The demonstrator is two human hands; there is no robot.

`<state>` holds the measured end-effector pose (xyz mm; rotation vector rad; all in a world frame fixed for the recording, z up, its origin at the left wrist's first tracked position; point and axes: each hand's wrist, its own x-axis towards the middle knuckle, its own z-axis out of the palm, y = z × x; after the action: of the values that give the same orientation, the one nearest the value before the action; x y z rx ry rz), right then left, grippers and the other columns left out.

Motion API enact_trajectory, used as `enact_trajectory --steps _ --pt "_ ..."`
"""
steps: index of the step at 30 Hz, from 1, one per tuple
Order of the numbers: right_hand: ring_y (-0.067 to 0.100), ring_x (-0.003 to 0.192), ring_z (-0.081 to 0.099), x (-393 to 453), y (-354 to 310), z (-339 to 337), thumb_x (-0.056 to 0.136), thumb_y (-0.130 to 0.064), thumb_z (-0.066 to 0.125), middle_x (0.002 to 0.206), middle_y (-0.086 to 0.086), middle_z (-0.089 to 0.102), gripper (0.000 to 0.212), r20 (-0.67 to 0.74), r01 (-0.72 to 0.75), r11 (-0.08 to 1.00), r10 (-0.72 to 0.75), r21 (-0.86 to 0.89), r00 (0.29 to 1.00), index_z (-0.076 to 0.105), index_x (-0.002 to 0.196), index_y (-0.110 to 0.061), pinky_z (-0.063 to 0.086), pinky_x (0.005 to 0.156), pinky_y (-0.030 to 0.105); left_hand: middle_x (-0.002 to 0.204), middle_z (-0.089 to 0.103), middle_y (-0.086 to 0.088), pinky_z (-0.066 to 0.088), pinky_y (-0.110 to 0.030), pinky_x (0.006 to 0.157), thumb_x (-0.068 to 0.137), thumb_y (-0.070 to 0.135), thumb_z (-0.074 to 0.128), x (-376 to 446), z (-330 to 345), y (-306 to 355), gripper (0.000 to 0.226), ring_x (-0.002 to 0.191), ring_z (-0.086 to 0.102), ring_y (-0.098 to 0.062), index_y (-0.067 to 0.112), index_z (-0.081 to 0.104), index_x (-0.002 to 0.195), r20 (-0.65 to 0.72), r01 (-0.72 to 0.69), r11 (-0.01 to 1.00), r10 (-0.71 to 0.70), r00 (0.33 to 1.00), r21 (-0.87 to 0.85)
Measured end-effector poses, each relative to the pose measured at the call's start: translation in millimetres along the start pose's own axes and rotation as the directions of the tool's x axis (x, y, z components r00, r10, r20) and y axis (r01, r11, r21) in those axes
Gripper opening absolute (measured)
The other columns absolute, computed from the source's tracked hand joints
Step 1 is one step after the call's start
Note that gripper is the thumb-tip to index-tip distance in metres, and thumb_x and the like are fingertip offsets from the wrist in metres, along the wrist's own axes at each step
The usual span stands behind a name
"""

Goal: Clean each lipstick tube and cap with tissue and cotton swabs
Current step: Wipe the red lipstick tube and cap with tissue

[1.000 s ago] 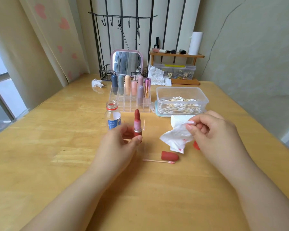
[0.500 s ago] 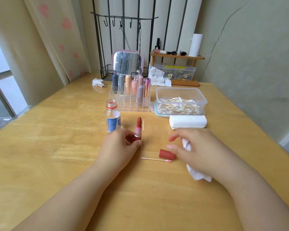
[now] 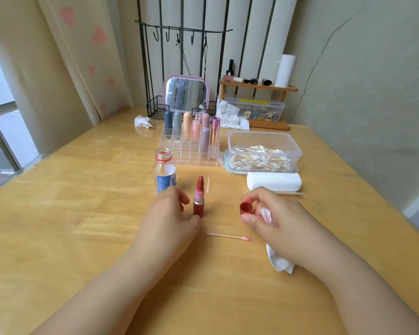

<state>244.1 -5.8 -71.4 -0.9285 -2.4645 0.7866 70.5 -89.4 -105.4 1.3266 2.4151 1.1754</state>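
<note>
The open lipstick tube (image 3: 198,201) stands upright on the wooden surface (image 3: 82,213) near the centre, its red bullet extended. The left hand (image 3: 166,221) sits just left of the tube with its fingers relaxed and spread; the thumb tip lies at the tube's base, and contact there cannot be confirmed. The right hand (image 3: 276,221) pinches the red lipstick cap (image 3: 246,207) between thumb and fingers, open end facing left, and also holds a crumpled white tissue (image 3: 278,259) stained pink, which trails out beneath the palm toward the near side. A used cotton swab (image 3: 228,236) with a pink tip lies flat on the surface between the two hands, on the near side of the tube. An uncapped clear bottle (image 3: 164,172) with a blue label stands just beyond the left hand. Farther back, a clear acrylic organizer (image 3: 191,153) holds several capped lipsticks upright. To its right sits a clear plastic container (image 3: 264,151) of cotton swabs, and a white tissue roll (image 3: 273,182) lies on its side just in front of that container.
</note>
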Motion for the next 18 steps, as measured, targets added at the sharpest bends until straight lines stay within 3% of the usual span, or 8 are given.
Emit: enact_trajectory --steps 2,4,6,8,10,13,16,18 --pt "0.003 0.063 0.051 -2 -6 -5 0.091 -0.020 0.059 0.072 0.000 0.052 0.006 -0.019 0.022 0.987 -0.019 0.160 1.000 0.055 0.091 -0.024 0.039 0.052 0.001 0.073 0.051 0.009 0.037 -0.015 0.056 0.080 0.017 0.063 -9 -5 8 0.014 0.065 0.049 -0.006 0.022 0.050 0.079 -0.064 -0.106 0.994 0.104 0.993 -0.028" --pt "0.004 0.065 0.053 -4 -10 -7 0.091 -0.020 0.060 0.071 -0.006 0.054 0.009 0.022 0.045 0.959 -0.053 0.280 0.998 0.057 0.092 -0.028 0.049 0.061 0.009 0.064 0.055 0.007 0.039 -0.012 0.059 0.082 0.017 0.062 -16 -7 18 0.012 0.068 0.053 -0.002 0.023 0.054 0.075 -0.051 -0.182 0.973 0.177 0.983 -0.141" --pt "0.016 0.072 0.060 -5 -11 -7 0.091 -0.029 0.060 0.083 -0.001 0.063 0.007 0.065 0.081 0.947 -0.106 0.310 0.992 0.057 0.095 -0.035 0.058 0.073 0.035 0.070 0.065 0.011 0.044 -0.012 0.066 0.084 0.028 0.063 -21 -7 26 0.005 0.070 0.058 0.001 0.024 0.060 0.083 0.077 -0.108 0.914 0.149 0.986 -0.392" --pt "0.024 0.078 0.063 -7 -14 -6 0.087 -0.037 0.058 0.087 0.002 0.064 0.010 0.074 0.109 0.948 -0.137 0.297 0.988 0.055 0.097 -0.039 0.056 0.074 0.049 0.078 0.070 0.011 0.051 -0.026 0.079 0.084 0.043 0.062 -22 -7 28 0.025 0.079 0.064 -0.005 0.020 0.065 0.093 0.272 0.060 0.782 0.143 0.952 -0.621" --pt "0.021 0.080 0.064 -9 -18 -6 0.087 -0.035 0.059 0.081 -0.006 0.064 0.011 0.079 0.122 0.934 -0.157 0.335 0.984 0.055 0.097 -0.040 0.057 0.070 0.050 0.081 0.071 0.000 0.053 -0.033 0.083 0.086 0.044 0.060 -21 -9 27 0.035 0.082 0.065 -0.014 0.012 0.068 0.094 0.385 0.168 0.685 0.176 0.906 -0.709" --pt "0.013 0.074 0.063 -10 -22 -7 0.086 -0.032 0.062 0.072 -0.013 0.059 0.013 0.077 0.142 0.925 -0.180 0.353 0.981 0.057 0.096 -0.039 0.056 0.071 0.046 0.086 0.069 -0.014 0.053 -0.036 0.088 0.082 0.033 0.056 -21 -12 27 0.031 0.080 0.062 -0.019 0.007 0.070 0.091 0.395 0.186 0.596 0.240 0.887 -0.781" --pt "0.018 0.078 0.060 -9 -19 -9 0.082 -0.026 0.058 0.075 -0.011 0.057 0.021 0.004 0.185 0.939 -0.194 0.289 0.981 0.056 0.097 -0.039 0.050 0.077 0.039 0.075 0.065 -0.007 0.049 -0.037 0.088 0.078 0.030 0.059 -21 -14 28 0.028 0.075 0.057 -0.016 0.008 0.070 0.092 0.371 0.190 0.570 0.220 0.902 -0.800" --pt "0.012 0.079 0.058 -8 -13 -11 0.085 -0.016 0.053 0.088 -0.013 0.059 0.030 -0.070 0.213 0.959 -0.203 0.187 0.977 0.054 0.099 -0.042 0.048 0.069 0.024 0.070 0.062 -0.004 0.048 -0.036 0.085 0.076 0.031 0.060 -20 -14 27 0.031 0.072 0.055 -0.014 0.007 0.069 0.093 0.359 0.194 0.573 0.189 0.914 -0.796"
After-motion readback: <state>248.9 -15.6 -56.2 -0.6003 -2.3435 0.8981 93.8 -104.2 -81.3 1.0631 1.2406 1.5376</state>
